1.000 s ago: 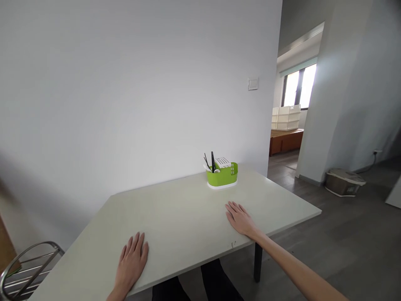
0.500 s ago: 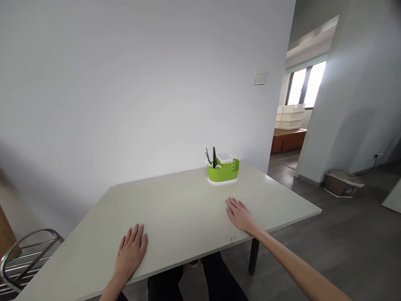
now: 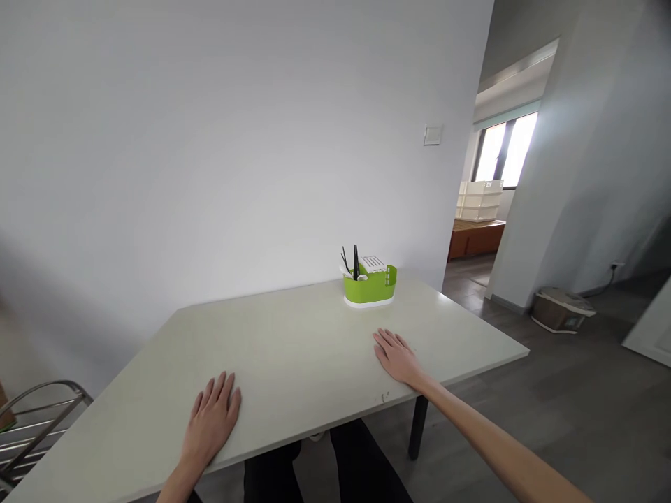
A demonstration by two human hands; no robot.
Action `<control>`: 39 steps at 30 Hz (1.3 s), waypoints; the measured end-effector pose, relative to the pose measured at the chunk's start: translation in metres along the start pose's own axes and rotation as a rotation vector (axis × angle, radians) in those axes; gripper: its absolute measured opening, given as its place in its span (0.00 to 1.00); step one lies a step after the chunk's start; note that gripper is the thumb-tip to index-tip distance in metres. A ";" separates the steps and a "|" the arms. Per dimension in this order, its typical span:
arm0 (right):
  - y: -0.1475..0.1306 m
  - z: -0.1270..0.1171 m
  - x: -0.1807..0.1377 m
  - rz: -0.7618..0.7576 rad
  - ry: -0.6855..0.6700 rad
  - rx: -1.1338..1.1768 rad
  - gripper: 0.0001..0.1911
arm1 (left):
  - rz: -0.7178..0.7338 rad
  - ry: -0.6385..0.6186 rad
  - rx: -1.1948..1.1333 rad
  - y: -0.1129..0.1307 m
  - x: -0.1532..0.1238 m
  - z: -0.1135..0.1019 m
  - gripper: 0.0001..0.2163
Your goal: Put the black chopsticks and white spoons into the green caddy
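I see the left hand (image 3: 210,418), lower left of frame, and right hand (image 3: 397,358), below the green caddy (image 3: 371,288), spread flat on the counter (image 3: 293,349).

Between the left hand (image 3: 210,423) and the right hand (image 3: 397,358), the table top (image 3: 298,363) is offering a wide passage. Ahead of the right hand, the green caddy (image 3: 370,288) (its dark sticks (image 3: 356,264) are standing up) is obstructing the way to the wall (image 3: 235,175).

The caddy (image 3: 370,288) looks plastic, the tabletop (image 3: 293,356) smooth, the rack (image 3: 46,432) shiny metal.
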State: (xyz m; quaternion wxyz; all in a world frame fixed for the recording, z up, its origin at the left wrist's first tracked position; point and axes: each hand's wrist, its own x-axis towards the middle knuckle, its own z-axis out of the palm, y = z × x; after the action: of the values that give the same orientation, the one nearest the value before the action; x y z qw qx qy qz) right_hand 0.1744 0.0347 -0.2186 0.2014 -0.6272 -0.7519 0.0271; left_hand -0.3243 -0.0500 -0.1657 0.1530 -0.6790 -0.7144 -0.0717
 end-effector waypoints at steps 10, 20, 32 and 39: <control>0.002 -0.002 -0.001 0.004 -0.031 0.010 0.32 | -0.007 -0.004 -0.033 0.003 -0.001 -0.004 0.32; 0.018 -0.015 0.023 -0.008 -0.100 0.006 0.34 | 0.004 0.025 -0.053 0.003 -0.003 0.000 0.31; 0.069 -0.024 0.109 0.225 0.056 -0.008 0.48 | 0.056 0.099 -0.121 -0.006 -0.007 0.012 0.31; 0.086 -0.023 0.163 0.281 0.071 -0.009 0.47 | 0.088 0.126 -0.110 -0.013 -0.012 0.022 0.32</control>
State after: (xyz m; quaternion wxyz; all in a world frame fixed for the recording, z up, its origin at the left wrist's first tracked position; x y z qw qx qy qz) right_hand 0.2409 0.2037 -0.1788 0.2192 -0.7277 -0.6492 0.0294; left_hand -0.3392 -0.0551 -0.1889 0.1632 -0.7111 -0.6680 -0.1465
